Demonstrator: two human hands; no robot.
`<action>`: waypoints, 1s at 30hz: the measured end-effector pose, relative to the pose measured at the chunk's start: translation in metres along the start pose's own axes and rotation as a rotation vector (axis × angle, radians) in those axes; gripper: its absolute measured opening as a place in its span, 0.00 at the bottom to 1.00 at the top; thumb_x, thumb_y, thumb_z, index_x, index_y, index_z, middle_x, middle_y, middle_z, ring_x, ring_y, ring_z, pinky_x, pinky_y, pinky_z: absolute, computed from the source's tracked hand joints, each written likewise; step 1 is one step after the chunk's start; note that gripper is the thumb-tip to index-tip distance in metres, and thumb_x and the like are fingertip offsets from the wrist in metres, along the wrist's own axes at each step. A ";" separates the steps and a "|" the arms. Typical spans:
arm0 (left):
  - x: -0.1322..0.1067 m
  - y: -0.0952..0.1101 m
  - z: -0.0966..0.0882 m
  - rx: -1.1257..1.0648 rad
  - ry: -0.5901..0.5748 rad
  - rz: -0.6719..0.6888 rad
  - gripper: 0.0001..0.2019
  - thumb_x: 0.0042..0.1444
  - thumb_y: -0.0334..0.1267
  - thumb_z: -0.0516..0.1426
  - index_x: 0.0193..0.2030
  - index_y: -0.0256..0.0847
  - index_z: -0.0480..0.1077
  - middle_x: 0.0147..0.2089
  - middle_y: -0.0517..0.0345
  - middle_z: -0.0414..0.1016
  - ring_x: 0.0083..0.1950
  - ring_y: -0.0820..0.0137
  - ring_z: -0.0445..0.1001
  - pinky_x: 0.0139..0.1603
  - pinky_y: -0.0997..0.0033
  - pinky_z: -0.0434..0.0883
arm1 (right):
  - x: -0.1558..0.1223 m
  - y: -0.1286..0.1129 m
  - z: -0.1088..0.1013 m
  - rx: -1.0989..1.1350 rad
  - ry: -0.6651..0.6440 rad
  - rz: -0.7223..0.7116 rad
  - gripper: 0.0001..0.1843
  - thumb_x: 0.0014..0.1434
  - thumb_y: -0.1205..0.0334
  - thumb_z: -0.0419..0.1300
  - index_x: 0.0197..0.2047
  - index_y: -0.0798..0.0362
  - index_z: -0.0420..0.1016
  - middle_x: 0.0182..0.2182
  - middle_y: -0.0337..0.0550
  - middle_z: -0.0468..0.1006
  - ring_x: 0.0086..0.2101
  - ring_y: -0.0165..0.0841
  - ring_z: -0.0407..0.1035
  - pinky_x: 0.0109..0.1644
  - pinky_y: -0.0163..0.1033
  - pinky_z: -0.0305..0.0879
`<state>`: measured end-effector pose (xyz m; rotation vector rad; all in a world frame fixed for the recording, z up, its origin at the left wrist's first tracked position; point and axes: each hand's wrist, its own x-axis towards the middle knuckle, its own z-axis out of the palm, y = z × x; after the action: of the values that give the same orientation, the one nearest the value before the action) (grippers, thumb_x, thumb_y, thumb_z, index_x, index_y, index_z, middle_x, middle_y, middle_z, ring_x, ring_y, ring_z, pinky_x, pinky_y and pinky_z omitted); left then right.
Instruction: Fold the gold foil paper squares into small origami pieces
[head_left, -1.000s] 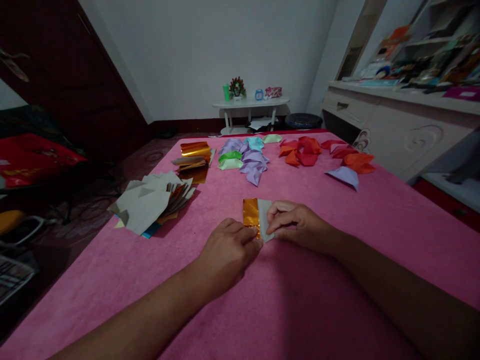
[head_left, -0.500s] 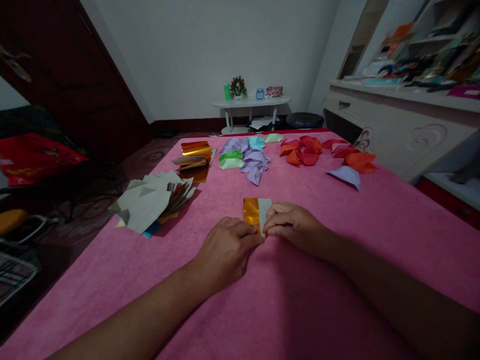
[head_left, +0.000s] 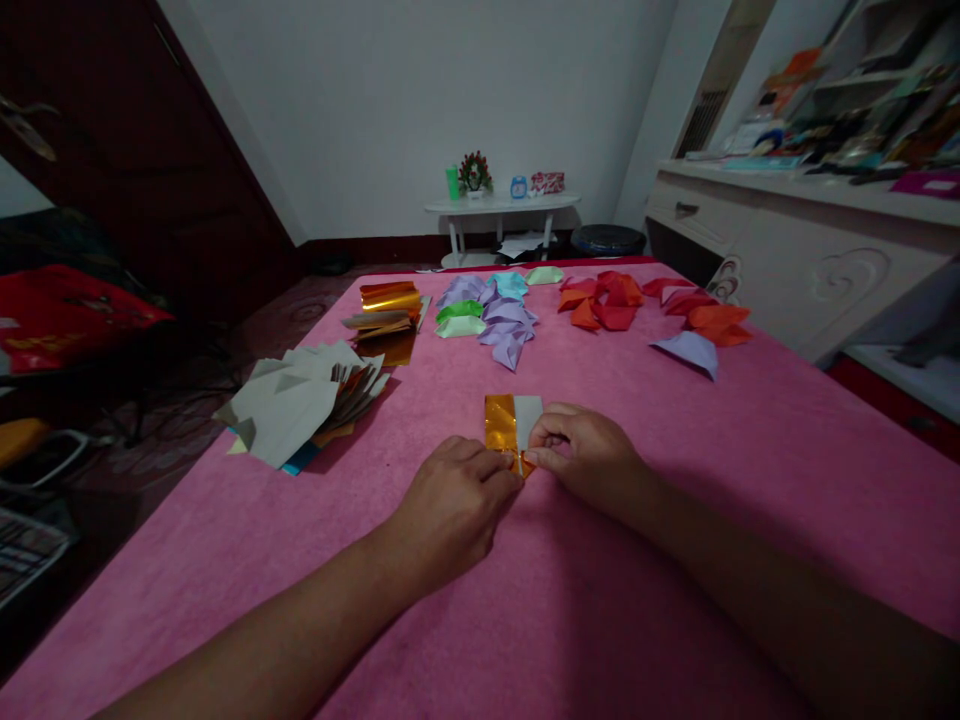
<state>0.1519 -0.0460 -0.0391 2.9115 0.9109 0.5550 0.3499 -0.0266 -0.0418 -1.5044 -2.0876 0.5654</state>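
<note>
Tabletop point(head_left: 615, 610) — left hand point(head_left: 450, 500), right hand point(head_left: 589, 455) pinch paper point(head_left: 513, 420) edge.

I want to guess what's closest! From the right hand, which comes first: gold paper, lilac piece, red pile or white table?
1. The gold paper, pinched in the right hand.
2. The lilac piece, farther back, right side.
3. The red pile, near the far edge.
4. The white table, by the back wall.
</note>
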 end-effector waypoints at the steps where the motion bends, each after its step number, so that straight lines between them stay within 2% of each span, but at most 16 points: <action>1: 0.000 0.000 0.000 -0.003 0.004 -0.006 0.09 0.60 0.31 0.51 0.43 0.38 0.71 0.36 0.52 0.76 0.38 0.64 0.72 0.40 0.62 0.67 | 0.000 0.000 0.000 -0.006 0.004 -0.005 0.04 0.49 0.66 0.61 0.25 0.52 0.72 0.27 0.35 0.71 0.30 0.28 0.63 0.32 0.34 0.52; 4: 0.000 0.000 -0.001 -0.012 0.003 -0.029 0.10 0.59 0.30 0.51 0.46 0.37 0.69 0.36 0.53 0.76 0.36 0.65 0.72 0.39 0.62 0.68 | 0.000 0.001 0.002 -0.011 0.015 -0.017 0.04 0.50 0.66 0.61 0.24 0.52 0.72 0.26 0.35 0.71 0.30 0.28 0.63 0.32 0.34 0.52; 8: -0.001 -0.001 0.000 -0.019 0.010 -0.012 0.13 0.59 0.30 0.52 0.50 0.38 0.68 0.39 0.53 0.77 0.38 0.64 0.73 0.40 0.61 0.69 | -0.001 0.002 0.003 -0.018 0.034 -0.025 0.05 0.51 0.65 0.61 0.24 0.52 0.72 0.26 0.36 0.71 0.30 0.29 0.63 0.33 0.34 0.52; 12: -0.002 -0.002 0.002 -0.018 0.037 0.005 0.13 0.59 0.31 0.52 0.50 0.40 0.69 0.43 0.54 0.78 0.41 0.64 0.74 0.42 0.61 0.69 | -0.002 0.001 0.003 -0.028 0.041 -0.020 0.05 0.50 0.66 0.61 0.24 0.52 0.72 0.26 0.36 0.71 0.30 0.29 0.63 0.33 0.34 0.52; 17: -0.002 -0.001 0.001 0.003 0.023 0.019 0.12 0.60 0.32 0.52 0.49 0.41 0.71 0.42 0.54 0.78 0.41 0.64 0.73 0.41 0.61 0.69 | -0.001 0.000 0.003 -0.049 0.042 -0.009 0.04 0.50 0.65 0.62 0.24 0.52 0.73 0.27 0.36 0.72 0.30 0.29 0.63 0.34 0.34 0.53; 20: -0.001 0.000 0.001 0.028 -0.010 0.011 0.12 0.60 0.31 0.52 0.48 0.41 0.72 0.41 0.54 0.77 0.41 0.64 0.72 0.40 0.61 0.68 | -0.001 0.000 0.004 -0.051 0.042 0.023 0.04 0.49 0.64 0.62 0.25 0.52 0.73 0.27 0.35 0.72 0.30 0.29 0.64 0.33 0.34 0.53; 26: 0.001 0.002 -0.001 0.035 -0.030 -0.005 0.12 0.61 0.32 0.51 0.48 0.41 0.72 0.39 0.53 0.77 0.39 0.64 0.71 0.39 0.62 0.67 | 0.003 0.000 0.003 -0.004 0.000 0.181 0.04 0.46 0.62 0.64 0.25 0.51 0.72 0.25 0.33 0.72 0.27 0.27 0.63 0.27 0.33 0.51; 30: 0.001 0.005 -0.002 0.036 -0.034 -0.022 0.13 0.62 0.33 0.49 0.47 0.41 0.73 0.39 0.52 0.76 0.40 0.64 0.71 0.40 0.61 0.67 | 0.008 0.002 0.002 -0.045 0.010 0.178 0.07 0.47 0.59 0.64 0.26 0.50 0.71 0.25 0.34 0.72 0.26 0.27 0.63 0.26 0.33 0.50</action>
<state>0.1548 -0.0494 -0.0360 2.9291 0.9568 0.4909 0.3481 -0.0183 -0.0439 -1.7272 -1.9827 0.5778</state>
